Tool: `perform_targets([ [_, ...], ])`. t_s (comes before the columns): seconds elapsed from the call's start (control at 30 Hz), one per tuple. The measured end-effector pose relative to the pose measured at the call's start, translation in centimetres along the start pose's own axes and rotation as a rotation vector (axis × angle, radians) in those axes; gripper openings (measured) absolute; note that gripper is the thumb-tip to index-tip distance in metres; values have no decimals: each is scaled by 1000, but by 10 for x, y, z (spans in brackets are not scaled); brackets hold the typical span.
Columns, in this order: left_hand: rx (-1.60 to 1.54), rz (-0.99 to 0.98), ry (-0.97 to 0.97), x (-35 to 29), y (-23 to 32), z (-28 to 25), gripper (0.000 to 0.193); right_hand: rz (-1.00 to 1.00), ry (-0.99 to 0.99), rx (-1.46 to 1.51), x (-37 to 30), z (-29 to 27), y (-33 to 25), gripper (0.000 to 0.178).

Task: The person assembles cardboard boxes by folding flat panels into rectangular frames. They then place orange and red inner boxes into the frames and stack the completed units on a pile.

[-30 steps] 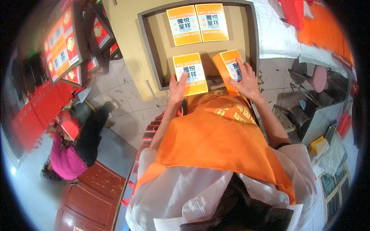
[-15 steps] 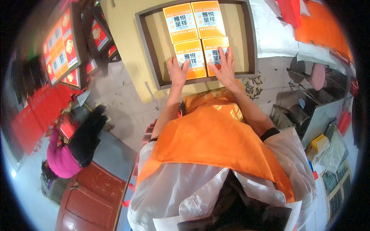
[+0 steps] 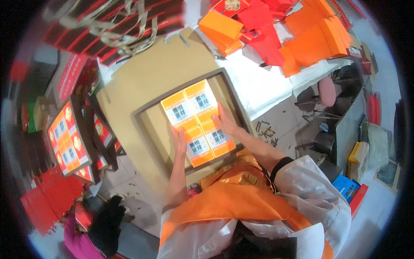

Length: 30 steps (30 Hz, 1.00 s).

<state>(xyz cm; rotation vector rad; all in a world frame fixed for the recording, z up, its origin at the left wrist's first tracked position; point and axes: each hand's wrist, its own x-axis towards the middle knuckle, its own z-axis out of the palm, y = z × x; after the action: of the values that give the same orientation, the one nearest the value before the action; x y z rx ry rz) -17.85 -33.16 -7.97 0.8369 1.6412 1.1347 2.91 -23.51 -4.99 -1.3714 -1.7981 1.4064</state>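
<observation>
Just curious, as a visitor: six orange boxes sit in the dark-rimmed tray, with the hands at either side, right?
Not six: the head view shows four orange boxes in the dark-rimmed tray, with the left hand and right hand at either side.

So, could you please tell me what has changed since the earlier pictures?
The near boxes moved away from the person against the far boxes, forming one block. The left hand and right hand, earlier on the near boxes, are now at the block's sides. The far boxes still lie face-up in the tray.
</observation>
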Motion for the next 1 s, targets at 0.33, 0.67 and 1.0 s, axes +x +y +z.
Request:
perform_targets([
  [0.33,368,7,254,7,-8,-2,62,-112,220,-173,27,-133,1,66],
  [0.67,166,41,-106,81,128,187,76,231,110,-114,128,-335,77,70],
  [1.0,-484,-304,-218,77,148,237,50,-72,63,-282,177,-328,63,87],
])
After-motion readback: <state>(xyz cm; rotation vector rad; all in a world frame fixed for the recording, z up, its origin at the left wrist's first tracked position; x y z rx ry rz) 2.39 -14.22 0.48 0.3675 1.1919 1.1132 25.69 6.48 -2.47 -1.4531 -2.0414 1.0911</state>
